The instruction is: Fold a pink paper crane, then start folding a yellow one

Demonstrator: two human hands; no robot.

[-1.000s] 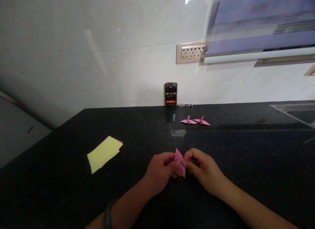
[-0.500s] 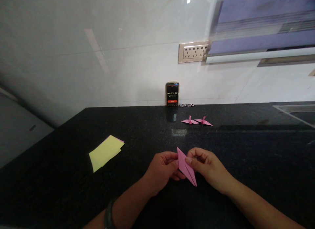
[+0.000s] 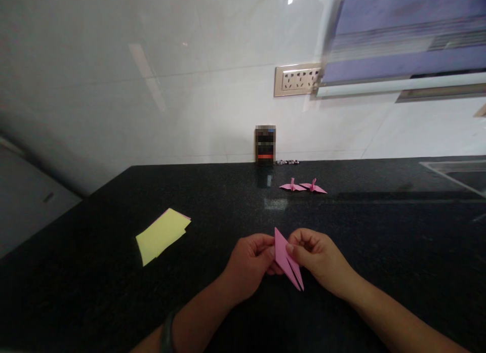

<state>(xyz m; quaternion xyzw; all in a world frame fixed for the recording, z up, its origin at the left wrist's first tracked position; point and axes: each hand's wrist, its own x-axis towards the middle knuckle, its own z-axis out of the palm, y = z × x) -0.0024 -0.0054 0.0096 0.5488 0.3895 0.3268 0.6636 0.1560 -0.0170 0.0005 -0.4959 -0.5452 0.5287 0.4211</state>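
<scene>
Between my two hands is a folded pink origami paper (image 3: 285,257), shaped like a narrow diamond with a slit running up from its lower point. My left hand (image 3: 252,264) pinches its left edge, thumb in front and the other fingers partly hidden behind. On the opposite edge, my right hand (image 3: 313,252) is closed with its thumb pressed on the paper's front face. Beyond my hands, two pink paper cranes (image 3: 313,186) stand side by side on the dark counter (image 3: 220,201).
A stack of paper sheets (image 3: 163,236), yellow on top with pink peeking out, lies to the left. A blurred-out phone (image 3: 265,145) leans against the wall, a beaded strap (image 3: 287,162) beside it. A socket panel (image 3: 298,80) is mounted above. At far right is a framed recess (image 3: 455,173).
The slit at the paper's lower end has widened, so its two lower points stand apart. Both hands keep nearly the same place and hold.
</scene>
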